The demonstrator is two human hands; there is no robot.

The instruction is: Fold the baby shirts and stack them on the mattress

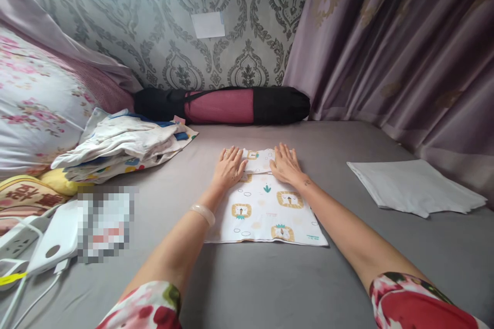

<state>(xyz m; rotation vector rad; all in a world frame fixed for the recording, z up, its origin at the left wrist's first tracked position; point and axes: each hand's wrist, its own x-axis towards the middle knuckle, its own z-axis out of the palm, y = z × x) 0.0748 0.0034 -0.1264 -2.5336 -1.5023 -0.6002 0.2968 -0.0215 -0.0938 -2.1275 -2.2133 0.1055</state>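
Observation:
A white cloth garment [266, 211] printed with yellow lion faces lies flat in front of me, its far end folded over toward me. My left hand [230, 165] rests palm down on the left side of the folded strip, fingers stretched out. On the strip's right side lies my right hand [284, 163], also flat with its fingers extended. Neither hand grips anything. The garment's full shape is hidden by the fold, so its exact kind is unclear.
Crumpled clothes [131, 139] are piled at left beside a floral pillow [34, 97]. A white power bank [59, 236] with cables sits near a power strip [19, 241]. A folded white cloth [412, 185] lies right. Against the wall is a black-and-pink long bag [219, 105].

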